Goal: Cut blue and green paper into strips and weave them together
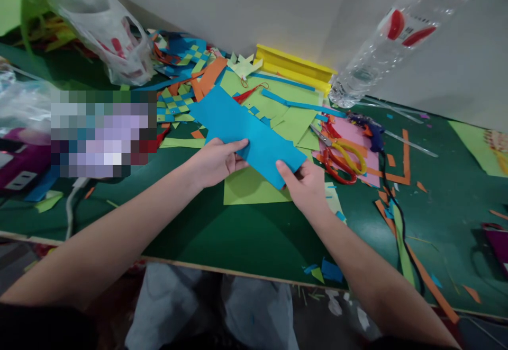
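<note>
Over green tabletop (186, 236), left hand (219, 163) and right hand (307, 185) pinch blue paper (254, 130), long axis slanting, near end rightward.

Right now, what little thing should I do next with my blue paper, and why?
Perhaps lower the blue paper onto the light green sheet beneath: your left hand and right hand both grip it, so neither is free for the scissors on your right.

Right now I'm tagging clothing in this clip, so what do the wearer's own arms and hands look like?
The left hand and right hand are ungloved, with no rings or watch visible. The forearms are bare, without visible markings; black sleeves show at the bottom edge.
</note>
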The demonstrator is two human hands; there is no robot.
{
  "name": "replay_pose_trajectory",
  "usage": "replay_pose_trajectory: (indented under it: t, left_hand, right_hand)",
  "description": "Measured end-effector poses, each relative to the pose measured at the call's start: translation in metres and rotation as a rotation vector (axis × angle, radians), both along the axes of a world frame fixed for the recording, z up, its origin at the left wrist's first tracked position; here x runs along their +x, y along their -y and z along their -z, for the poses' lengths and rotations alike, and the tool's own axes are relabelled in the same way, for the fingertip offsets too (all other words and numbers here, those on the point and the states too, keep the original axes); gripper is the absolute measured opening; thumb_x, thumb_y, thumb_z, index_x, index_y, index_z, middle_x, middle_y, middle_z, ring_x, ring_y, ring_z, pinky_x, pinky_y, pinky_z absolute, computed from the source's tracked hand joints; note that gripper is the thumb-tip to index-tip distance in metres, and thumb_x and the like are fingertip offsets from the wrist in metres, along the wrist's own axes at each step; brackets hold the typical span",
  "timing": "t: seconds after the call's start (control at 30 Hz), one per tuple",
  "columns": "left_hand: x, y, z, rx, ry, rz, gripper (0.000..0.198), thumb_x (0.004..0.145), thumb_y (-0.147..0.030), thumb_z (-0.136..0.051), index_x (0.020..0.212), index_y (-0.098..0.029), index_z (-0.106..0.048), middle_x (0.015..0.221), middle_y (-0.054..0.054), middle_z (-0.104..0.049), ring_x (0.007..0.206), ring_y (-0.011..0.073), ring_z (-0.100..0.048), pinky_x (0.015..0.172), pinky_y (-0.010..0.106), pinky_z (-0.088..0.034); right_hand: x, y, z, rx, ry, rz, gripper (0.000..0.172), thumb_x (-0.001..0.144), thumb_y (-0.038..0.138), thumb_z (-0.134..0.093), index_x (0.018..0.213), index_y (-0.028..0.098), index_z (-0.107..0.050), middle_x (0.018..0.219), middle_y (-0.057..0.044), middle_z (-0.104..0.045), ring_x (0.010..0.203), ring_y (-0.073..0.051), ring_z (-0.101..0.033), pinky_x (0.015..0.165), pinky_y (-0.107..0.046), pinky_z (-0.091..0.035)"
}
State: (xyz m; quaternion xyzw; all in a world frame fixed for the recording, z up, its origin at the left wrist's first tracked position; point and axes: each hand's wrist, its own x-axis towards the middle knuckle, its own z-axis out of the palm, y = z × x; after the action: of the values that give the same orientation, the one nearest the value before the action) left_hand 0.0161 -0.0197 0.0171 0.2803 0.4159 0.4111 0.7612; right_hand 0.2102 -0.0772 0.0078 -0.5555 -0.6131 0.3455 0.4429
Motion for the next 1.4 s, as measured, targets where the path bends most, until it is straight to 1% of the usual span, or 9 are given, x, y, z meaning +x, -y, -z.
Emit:
replay_pose_trajectory:
  t: [0.13,0.23,0.4,0.6,0.77,0.9,1.1,1.23,1.4]
  left_hand:
    - [-0.002,-0.003,0.002,-0.009,-0.051,-0.024,0.011,0.092,-0.014,-0.059,0.091,-0.013,-0.07,0.091,0.008,-0.074,0.068,0.0137,-0.071,0.059,0.021,-0.061]
    - [-0.003,-0.004,0.003,-0.021,-0.067,-0.005,0.013,0.092,-0.019,-0.059,0.093,-0.014,-0.07,0.092,0.009,-0.075,0.068,0.0139,-0.071,0.056,0.02,-0.06]
    - [-0.002,-0.006,0.0,-0.082,-0.051,0.015,0.027,0.098,-0.027,-0.045,0.092,-0.016,-0.068,0.097,0.011,-0.075,0.072,0.0162,-0.071,0.052,0.021,-0.056]
    - [-0.004,-0.006,0.001,0.012,0.079,0.069,0.046,0.092,-0.054,-0.049,0.1,-0.012,-0.067,0.105,0.018,-0.072,0.095,0.0283,-0.071,0.07,0.035,-0.061]
    - [-0.006,-0.004,0.006,0.124,-0.014,0.104,0.025,0.09,-0.034,-0.06,0.1,-0.013,-0.069,0.111,0.015,-0.071,0.094,0.0245,-0.072,0.071,0.03,-0.06]
    - [-0.006,-0.004,0.008,0.145,-0.074,0.053,0.019,0.091,-0.027,-0.059,0.096,-0.013,-0.07,0.11,0.014,-0.071,0.088,0.0219,-0.072,0.066,0.027,-0.059]
    - [-0.005,-0.003,0.004,0.225,-0.203,-0.104,0.015,0.084,-0.02,-0.067,0.097,-0.015,-0.067,0.098,0.01,-0.073,0.08,0.0209,-0.073,0.067,0.029,-0.06]
    - [-0.003,0.001,0.0,0.344,-0.208,-0.099,0.025,0.08,-0.025,-0.073,0.102,-0.017,-0.065,0.098,0.008,-0.074,0.085,0.0238,-0.072,0.074,0.035,-0.06]
    - [0.003,0.006,-0.001,0.422,-0.229,-0.025,0.028,0.077,-0.029,-0.078,0.1,-0.017,-0.066,0.095,0.008,-0.074,0.089,0.0273,-0.072,0.077,0.037,-0.06]
  right_hand:
    - [0.002,0.001,-0.001,0.069,0.096,-0.132,0.032,0.092,0.037,-0.054,0.119,0.026,-0.069,0.07,0.0,-0.07,0.051,-0.013,-0.059,0.048,-0.025,-0.05]
    - [0.004,0.0,0.003,0.247,0.211,-0.263,0.035,0.092,0.027,-0.05,0.122,0.03,-0.068,0.1,-0.003,-0.075,0.074,-0.018,-0.069,0.064,-0.031,-0.057]
    - [0.005,0.0,0.013,0.518,0.527,-0.276,0.05,0.085,0.011,-0.042,0.126,0.027,-0.066,0.082,-0.002,-0.075,0.069,-0.017,-0.066,0.062,-0.03,-0.053]
    - [0.007,0.001,0.015,0.696,0.702,-0.267,0.052,0.081,0.008,-0.041,0.125,0.019,-0.066,0.072,-0.003,-0.072,0.064,-0.016,-0.063,0.058,-0.029,-0.05]
    - [0.005,0.002,0.017,0.734,0.789,-0.274,0.048,0.082,0.011,-0.044,0.124,0.021,-0.066,0.073,-0.002,-0.072,0.062,-0.016,-0.061,0.056,-0.029,-0.048]
    - [0.003,0.003,0.014,0.776,0.707,-0.324,0.044,0.086,0.018,-0.049,0.127,0.018,-0.063,0.076,-0.004,-0.073,0.062,-0.017,-0.062,0.055,-0.031,-0.047]
    - [0.0,0.007,0.001,0.57,0.481,-0.334,0.062,0.084,0.058,-0.057,0.131,0.018,-0.057,0.075,-0.005,-0.071,0.067,-0.018,-0.064,0.063,-0.032,-0.052]
    - [-0.004,0.008,-0.001,0.272,0.299,-0.226,0.054,0.086,0.055,-0.059,0.125,0.018,-0.059,0.094,-0.009,-0.073,0.077,-0.019,-0.068,0.068,-0.033,-0.055]
    - [-0.011,0.004,0.005,-0.151,-0.132,-0.326,0.04,0.077,0.046,-0.074,0.106,0.02,-0.067,0.101,-0.007,-0.075,0.087,-0.021,-0.072,0.075,-0.034,-0.061]
